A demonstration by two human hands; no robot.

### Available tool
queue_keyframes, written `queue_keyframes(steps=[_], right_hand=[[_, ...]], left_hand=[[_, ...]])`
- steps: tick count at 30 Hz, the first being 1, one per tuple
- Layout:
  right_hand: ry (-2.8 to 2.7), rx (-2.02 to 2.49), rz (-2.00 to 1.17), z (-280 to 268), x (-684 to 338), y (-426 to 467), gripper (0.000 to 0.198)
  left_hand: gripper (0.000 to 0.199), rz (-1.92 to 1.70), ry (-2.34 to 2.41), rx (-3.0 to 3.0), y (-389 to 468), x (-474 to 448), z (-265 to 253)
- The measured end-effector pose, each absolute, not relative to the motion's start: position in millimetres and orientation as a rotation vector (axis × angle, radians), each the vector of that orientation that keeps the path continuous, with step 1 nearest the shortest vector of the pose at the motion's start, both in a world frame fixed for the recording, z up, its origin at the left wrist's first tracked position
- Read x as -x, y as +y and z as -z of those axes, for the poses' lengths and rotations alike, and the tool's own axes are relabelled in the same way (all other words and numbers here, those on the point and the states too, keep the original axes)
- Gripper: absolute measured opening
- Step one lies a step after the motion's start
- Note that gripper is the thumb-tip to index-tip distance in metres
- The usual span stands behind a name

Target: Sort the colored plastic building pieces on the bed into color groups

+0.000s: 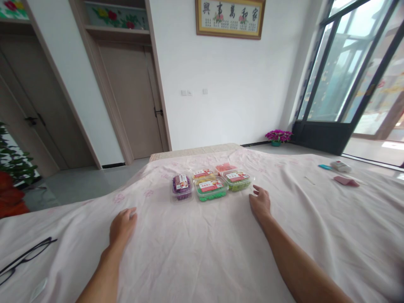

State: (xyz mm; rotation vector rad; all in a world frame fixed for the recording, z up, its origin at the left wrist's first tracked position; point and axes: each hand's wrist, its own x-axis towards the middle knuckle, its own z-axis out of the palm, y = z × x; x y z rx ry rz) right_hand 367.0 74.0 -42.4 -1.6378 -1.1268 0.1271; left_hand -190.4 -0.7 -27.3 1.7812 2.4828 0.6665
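Observation:
Several clear lidded plastic boxes with printed labels stand grouped on the cloth ahead of me. The box with purple contents is on the left, and the box with green contents is at the front middle. A box with yellow contents and one with pink contents sit behind. My right hand rests just right of the box with light green contents, holding nothing, thumb and fingers apart. My left hand lies on the cloth, left of the purple box, fingers loosely bent and apart.
A pale pink cloth covers the surface. Black-framed glasses lie at the left edge. At the right are a pink folded item, a white packet and a blue item. Doors and a white wall stand beyond.

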Motion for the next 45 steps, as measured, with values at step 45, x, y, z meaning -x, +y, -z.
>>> queue_keyframes(steps=[45], right_hand=[[-1.45, 1.788, -0.207, 39, -362, 76, 0.042]], left_hand=[[0.047, -0.553, 2.56, -1.95, 5, 189, 37]])
